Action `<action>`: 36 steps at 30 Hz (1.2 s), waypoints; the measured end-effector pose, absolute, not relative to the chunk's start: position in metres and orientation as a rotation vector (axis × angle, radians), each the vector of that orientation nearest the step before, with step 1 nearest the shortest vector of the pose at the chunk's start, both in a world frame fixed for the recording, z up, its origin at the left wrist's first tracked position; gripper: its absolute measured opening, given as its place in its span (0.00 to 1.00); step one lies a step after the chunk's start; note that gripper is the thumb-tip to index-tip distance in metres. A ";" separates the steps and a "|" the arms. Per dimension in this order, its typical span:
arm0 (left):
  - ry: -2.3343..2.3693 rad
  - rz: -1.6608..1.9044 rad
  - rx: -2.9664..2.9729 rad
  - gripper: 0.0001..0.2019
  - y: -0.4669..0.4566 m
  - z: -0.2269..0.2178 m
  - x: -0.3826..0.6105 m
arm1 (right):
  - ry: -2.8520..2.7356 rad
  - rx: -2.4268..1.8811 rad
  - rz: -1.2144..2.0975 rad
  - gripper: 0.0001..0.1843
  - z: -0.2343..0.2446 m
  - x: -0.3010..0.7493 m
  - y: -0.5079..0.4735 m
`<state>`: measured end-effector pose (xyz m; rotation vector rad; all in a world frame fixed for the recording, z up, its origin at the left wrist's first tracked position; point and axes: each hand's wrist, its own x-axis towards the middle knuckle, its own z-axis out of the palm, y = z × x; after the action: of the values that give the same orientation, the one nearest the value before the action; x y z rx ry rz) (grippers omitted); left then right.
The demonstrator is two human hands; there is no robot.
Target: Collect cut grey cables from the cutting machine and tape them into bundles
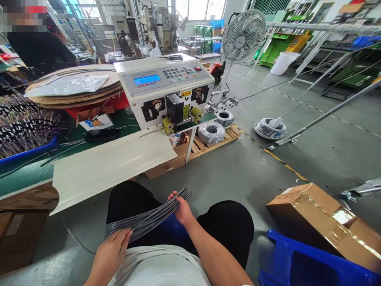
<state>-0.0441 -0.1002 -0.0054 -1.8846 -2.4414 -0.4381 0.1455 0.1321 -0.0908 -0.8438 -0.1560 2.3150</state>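
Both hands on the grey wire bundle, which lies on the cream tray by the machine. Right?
Location's wrong: the head view shows the grey wire bundle over the person's lap, not on the cream tray by the machine. The left hand and right hand are both on it, as you say.

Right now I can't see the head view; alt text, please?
The right hand holds a bundle of grey wires near one end, the left hand on it farther along, above black trousers. Ahead stands a white machine with a lit blue screen, a pale sheet before it; a fan stands beyond, a cardboard box to the right.
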 end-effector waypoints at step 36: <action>-2.066 -0.379 -1.647 0.22 0.028 0.095 -0.091 | -0.057 -0.863 2.276 0.15 -0.085 0.142 0.130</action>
<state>-0.0909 0.0284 0.0946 -1.6471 -2.0657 -0.3793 0.1415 0.1298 -0.0848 -0.8629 -0.0565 2.2757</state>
